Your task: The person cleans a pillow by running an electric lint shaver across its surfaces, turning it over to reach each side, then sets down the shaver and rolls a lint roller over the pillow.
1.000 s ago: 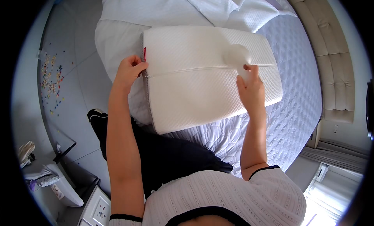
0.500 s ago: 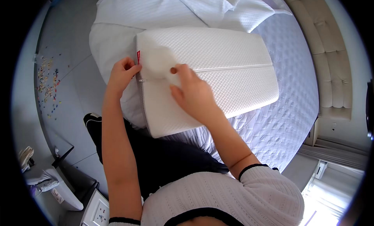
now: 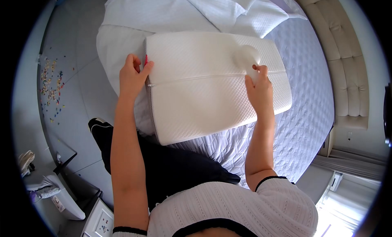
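A white textured pillow (image 3: 196,102) lies on the bed, with a zipper seam running along its length and a zipper pull (image 3: 152,85) at the left end. My left hand (image 3: 134,75) grips the pillow's left edge beside a small red tag (image 3: 146,59), thumb on top and fingers curled. Over the right part of the pillow, my right hand (image 3: 260,88) is closed around a white, rounded, soft-looking thing with a brown end (image 3: 246,56). It seems to touch the pillow's surface; its kind is hard to make out.
Rumpled white bedding (image 3: 171,12) lies behind the pillow, and a quilted mattress cover (image 3: 302,73) spreads to the right. A tufted headboard (image 3: 347,61) stands at the far right. Small colourful pieces (image 3: 51,83) are scattered on the floor at left.
My right hand has moved the white rounded thing from the pillow's left part to its right part. My left hand stays at the left edge, its thumb slightly shifted.
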Demonstrator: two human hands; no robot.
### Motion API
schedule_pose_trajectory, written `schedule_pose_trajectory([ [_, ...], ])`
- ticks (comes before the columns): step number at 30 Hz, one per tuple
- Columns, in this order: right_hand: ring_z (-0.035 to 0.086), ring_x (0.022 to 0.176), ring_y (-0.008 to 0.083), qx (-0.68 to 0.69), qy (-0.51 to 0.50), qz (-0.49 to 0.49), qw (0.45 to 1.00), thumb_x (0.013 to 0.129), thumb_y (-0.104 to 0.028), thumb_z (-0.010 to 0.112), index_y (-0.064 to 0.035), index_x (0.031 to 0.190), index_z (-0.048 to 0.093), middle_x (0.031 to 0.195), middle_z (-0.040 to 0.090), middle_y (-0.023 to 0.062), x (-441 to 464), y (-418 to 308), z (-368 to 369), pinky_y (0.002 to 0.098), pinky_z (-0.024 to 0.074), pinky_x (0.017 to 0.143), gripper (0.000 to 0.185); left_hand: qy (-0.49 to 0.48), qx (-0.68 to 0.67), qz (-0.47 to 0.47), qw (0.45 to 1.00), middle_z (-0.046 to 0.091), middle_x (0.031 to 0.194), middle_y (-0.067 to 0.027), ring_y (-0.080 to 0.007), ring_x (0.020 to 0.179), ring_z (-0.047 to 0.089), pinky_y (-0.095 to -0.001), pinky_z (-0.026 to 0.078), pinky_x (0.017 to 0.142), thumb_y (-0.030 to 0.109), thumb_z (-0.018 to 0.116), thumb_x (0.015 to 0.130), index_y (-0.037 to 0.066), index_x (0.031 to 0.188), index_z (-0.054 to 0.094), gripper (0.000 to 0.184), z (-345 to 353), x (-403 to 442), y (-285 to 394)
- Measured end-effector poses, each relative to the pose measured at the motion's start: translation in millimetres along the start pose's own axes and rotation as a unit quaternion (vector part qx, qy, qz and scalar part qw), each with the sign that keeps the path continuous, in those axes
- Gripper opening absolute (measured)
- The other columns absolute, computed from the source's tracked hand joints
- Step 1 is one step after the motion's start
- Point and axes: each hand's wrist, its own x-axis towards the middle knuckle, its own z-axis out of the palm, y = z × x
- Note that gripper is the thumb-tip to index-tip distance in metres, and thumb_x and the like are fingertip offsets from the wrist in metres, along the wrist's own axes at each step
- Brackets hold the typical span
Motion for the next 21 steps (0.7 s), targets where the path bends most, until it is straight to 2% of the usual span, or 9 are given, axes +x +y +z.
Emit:
schedule_pose_trajectory([
  [3,0.068,0.092,0.0459,0.042,-0.055,0.014,0.997,0.088,-0.011,0.067,-0.0035,0.12,0.045,0.108,0.067,0.0272,-2.9,-33.3,13.0,0.0496,0.0557,0.077,0.04,0.0,-0.013,0.008,1.0,0.048,0.064,-0.0025,-0.0146,0.059,0.044,-0.032,0.041,0.057,0.033,0.076,0.085,0.004,0.08,0.051,0.039,1.2,2.5,-7.3],
  [5,0.069,0.085,0.0425,0.05,-0.061,-0.031,0.996,0.087,-0.013,0.068,-0.0056,0.12,0.046,0.102,0.067,0.0248,-7.2,-55.2,30.0,0.048,0.0564,0.072,0.041,-0.015,-0.016,-0.003,1.0,0.048,0.064,-0.0027,-0.0146,0.059,0.044,-0.0321,0.04,0.056,0.033,0.075,0.086,0.003,0.078,0.051,0.039,1.2,2.5,-6.2],
  [7,0.069,0.079,0.041,0.08,-0.063,-0.09,0.991,0.087,-0.014,0.068,-0.0068,0.12,0.046,0.102,0.067,0.0237,-11.6,-78.5,45.6,0.0466,0.057,0.066,0.04,-0.031,-0.018,-0.013,0.999,0.049,0.064,-0.0029,-0.0145,0.059,0.044,-0.0321,0.04,0.056,0.032,0.073,0.088,0.002,0.076,0.051,0.039,1.0,3.7,-6.4],
  [10,0.069,0.07,0.0381,0.09,-0.131,-0.113,0.981,0.087,-0.018,0.068,-0.0077,0.12,0.047,0.098,0.064,0.0198,-17.5,-113.6,59.3,0.0429,0.0569,0.058,0.04,-0.037,-0.024,0.0,0.999,0.051,0.065,-0.0038,-0.0139,0.06,0.045,-0.0322,0.04,0.057,0.029,0.07,0.091,0.002,0.075,0.051,0.037,3.1,6.3,-15.6],
  [14,0.069,0.07,0.0377,0.105,-0.183,-0.119,0.97,0.086,-0.018,0.068,-0.0079,0.119,0.047,0.098,0.063,0.019,-21.0,-135.3,64.2,0.0413,0.0569,0.057,0.04,-0.067,-0.114,-0.044,0.99,0.053,0.067,-0.0021,-0.0111,0.062,0.046,-0.03,0.04,0.058,0.024,0.065,0.095,0.001,0.078,0.054,0.03,4.1,9.9,-22.1],
  [18,0.068,0.075,0.0399,0.122,-0.166,-0.132,0.97,0.087,-0.017,0.067,-0.0076,0.119,0.048,0.1,0.064,0.0207,-15.5,-120.3,58.4,0.0457,0.0568,0.063,0.038,-0.097,-0.162,-0.092,0.978,0.053,0.069,0.0009,-0.0084,0.065,0.046,-0.027,0.041,0.06,0.023,0.063,0.096,0.001,0.081,0.058,0.027,0.1,7.2,-13.9],
  [21,0.068,0.08,0.0423,0.114,-0.131,-0.109,0.979,0.087,-0.015,0.066,-0.0066,0.119,0.048,0.102,0.066,0.0239,-4.1,-91.0,43.2,0.0484,0.056,0.069,0.038,-0.106,-0.168,-0.082,0.977,0.054,0.07,0.0014,-0.0076,0.065,0.046,-0.0264,0.042,0.061,0.023,0.063,0.096,0.001,0.081,0.06,0.027,-2.8,6.4,-13.9],
])
